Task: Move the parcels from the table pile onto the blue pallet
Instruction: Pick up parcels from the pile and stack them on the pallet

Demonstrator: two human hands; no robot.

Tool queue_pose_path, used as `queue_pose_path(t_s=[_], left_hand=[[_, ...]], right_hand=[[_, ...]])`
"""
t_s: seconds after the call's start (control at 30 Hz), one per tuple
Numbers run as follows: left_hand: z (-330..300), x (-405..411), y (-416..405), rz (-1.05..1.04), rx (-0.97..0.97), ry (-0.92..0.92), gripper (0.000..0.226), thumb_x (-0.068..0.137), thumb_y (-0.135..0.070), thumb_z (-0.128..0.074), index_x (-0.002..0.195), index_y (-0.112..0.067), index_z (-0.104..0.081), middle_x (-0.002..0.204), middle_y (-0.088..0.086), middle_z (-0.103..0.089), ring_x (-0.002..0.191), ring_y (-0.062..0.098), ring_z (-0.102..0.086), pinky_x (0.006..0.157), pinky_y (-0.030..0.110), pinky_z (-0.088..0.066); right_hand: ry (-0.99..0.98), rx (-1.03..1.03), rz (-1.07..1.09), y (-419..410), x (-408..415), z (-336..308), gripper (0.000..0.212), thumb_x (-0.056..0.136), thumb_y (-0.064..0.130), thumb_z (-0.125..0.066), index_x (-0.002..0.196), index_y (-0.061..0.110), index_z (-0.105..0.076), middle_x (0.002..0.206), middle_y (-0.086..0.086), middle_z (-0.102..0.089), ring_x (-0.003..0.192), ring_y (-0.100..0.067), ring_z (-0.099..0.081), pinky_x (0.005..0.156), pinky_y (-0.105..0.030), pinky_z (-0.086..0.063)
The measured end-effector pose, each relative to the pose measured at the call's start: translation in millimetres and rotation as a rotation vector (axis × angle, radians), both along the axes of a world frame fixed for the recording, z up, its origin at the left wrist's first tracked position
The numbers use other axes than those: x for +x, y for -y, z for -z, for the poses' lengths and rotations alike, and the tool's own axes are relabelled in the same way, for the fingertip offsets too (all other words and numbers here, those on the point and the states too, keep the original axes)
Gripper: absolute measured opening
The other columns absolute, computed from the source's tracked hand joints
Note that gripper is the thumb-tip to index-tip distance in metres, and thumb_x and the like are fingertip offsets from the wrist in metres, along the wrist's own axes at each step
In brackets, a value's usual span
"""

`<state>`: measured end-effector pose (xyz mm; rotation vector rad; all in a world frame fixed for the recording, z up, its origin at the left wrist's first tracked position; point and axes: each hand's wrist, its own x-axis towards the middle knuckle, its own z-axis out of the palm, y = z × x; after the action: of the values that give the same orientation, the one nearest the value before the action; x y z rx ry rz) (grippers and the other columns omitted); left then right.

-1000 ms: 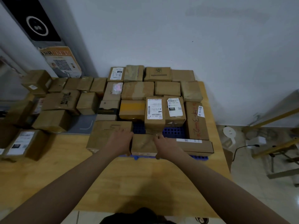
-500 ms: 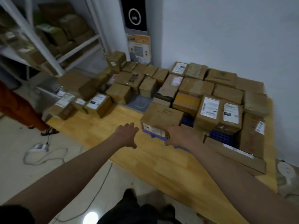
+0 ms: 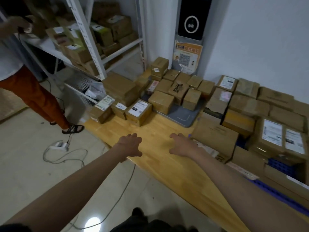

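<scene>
Moved: both hands have left the pallet-side box, swinging left over the desk (image 3: 167,164).
Grip: left hand (image 3: 130,145) and right hand (image 3: 182,144) spread, empty.
Parcels: table pile (image 3: 160,97) ahead; blue pallet (image 3: 280,166) right.
Method: take the nearest labelled parcel (image 3: 138,112) two-handed, by opposite sides.

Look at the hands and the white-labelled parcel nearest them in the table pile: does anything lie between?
Nothing visible does. Left hand and right hand hover empty over bare wooden table; only that bare wood separates them from the labelled parcel ahead.
</scene>
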<state>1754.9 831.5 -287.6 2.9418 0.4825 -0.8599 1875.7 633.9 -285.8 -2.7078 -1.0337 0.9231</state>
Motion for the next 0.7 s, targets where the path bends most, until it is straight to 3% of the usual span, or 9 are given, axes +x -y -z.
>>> queue_pose_path(t_s=[0.33,0.5,0.7], left_hand=[[6.1,-33.4,-133.5,-0.080,-0.060,-0.025,0.063,0.088,-0.052,-0.060,0.141,-0.024,-0.042,0.138,0.002,-0.043,0.127,0.024,-0.045,0.096,0.038,-0.044],[11.5,-13.4,-165.5,-0.077,-0.090,0.000,0.063,0.087,-0.055,-0.060,0.140,-0.027,-0.042,0.136,0.000,-0.045,0.124,0.023,-0.047,0.092,0.037,-0.045],[16.5,35.6,-192.2,-0.040,-0.107,0.017,0.065,0.087,-0.056,-0.060,0.141,-0.025,-0.041,0.138,0.001,-0.044,0.124,0.024,-0.048,0.085,0.037,-0.045]], right_hand=[[-0.044,-0.006,0.028,-131.0,-29.2,14.0,0.069,0.087,0.037,-0.061,0.147,0.025,-0.031,0.141,-0.005,-0.038,0.122,-0.028,-0.049,0.083,-0.035,-0.042],[-0.062,-0.034,0.014,-163.9,-20.6,16.0,0.069,0.087,0.038,-0.060,0.148,0.024,-0.030,0.141,-0.005,-0.037,0.124,-0.028,-0.048,0.095,-0.039,-0.045],[-0.067,-0.040,0.036,-195.5,19.5,21.6,0.065,0.085,0.039,-0.062,0.143,0.022,-0.037,0.139,-0.006,-0.040,0.123,-0.028,-0.049,0.090,-0.037,-0.045]])
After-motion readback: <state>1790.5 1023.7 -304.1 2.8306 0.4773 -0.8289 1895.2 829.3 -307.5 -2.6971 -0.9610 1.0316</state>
